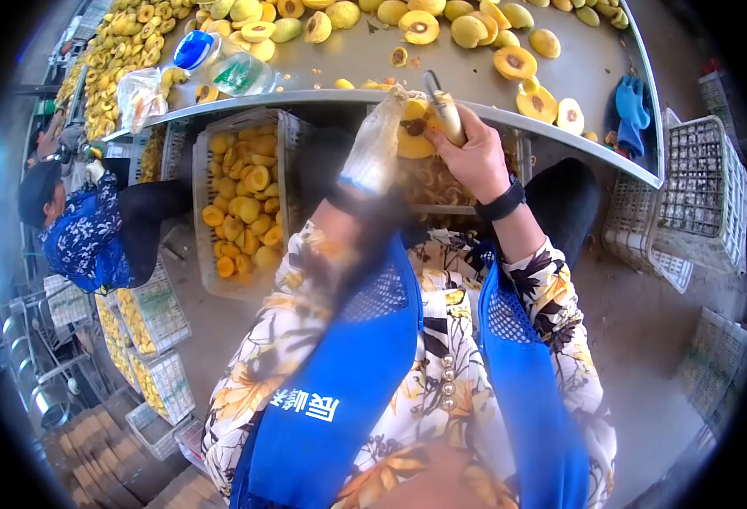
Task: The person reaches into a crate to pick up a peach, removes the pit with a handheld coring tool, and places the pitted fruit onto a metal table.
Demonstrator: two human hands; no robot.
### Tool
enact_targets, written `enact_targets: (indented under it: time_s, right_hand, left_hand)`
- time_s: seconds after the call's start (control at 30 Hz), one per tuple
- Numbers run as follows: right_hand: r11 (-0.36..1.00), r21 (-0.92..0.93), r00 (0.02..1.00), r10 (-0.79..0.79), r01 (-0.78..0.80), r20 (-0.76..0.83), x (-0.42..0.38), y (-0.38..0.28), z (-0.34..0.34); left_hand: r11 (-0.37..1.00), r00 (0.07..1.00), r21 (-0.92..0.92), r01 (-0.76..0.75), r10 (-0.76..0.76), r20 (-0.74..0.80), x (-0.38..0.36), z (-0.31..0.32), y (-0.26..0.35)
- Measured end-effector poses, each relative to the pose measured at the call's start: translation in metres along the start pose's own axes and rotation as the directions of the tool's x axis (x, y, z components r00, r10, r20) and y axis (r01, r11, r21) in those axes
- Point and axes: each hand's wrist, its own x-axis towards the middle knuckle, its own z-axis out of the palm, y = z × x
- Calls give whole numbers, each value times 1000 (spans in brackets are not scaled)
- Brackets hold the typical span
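Note:
My left hand [377,146] wears a clear plastic glove and holds a yellow peach [407,140] with its dark pit hollow showing, just at the edge of the metal table [348,59]. My right hand [477,157], bare with a black watch on the wrist, grips a small metal-tipped pitting tool [443,106] whose tip points up over the peach. Both hands meet at the fruit. Cut peach halves [516,62] lie scattered on the table beyond.
A white crate [242,199] of peach halves stands under the table to the left. A water bottle [221,64] and plastic bag [140,93] lie on the table, blue gloves [632,106] at its right end. Empty crates [700,195] are stacked right. Another person [85,229] works at left.

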Motion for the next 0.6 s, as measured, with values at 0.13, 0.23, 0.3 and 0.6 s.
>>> enact_targets:
  time_s: [0.13, 0.23, 0.3, 0.6]
  right_hand:
    - [975, -215, 995, -75, 60, -59, -8, -6, -3]
    - [951, -308, 997, -58, 39, -52, -8, -5, -1]
    - [888, -426, 979, -111, 174, 169, -12, -4, 3]
    - [938, -304, 979, 193, -165, 65, -33, -4, 9]
  left_hand:
    - [997, 995, -73, 8, -15, -96, -15, 21, 3]
    - [994, 987, -39, -105, 99, -123, -11, 21, -18]
    - [948, 955, 207, -243, 271, -121, 2, 6, -38]
    - [931, 987, -365, -5, -53, -149, 0, 3, -8]
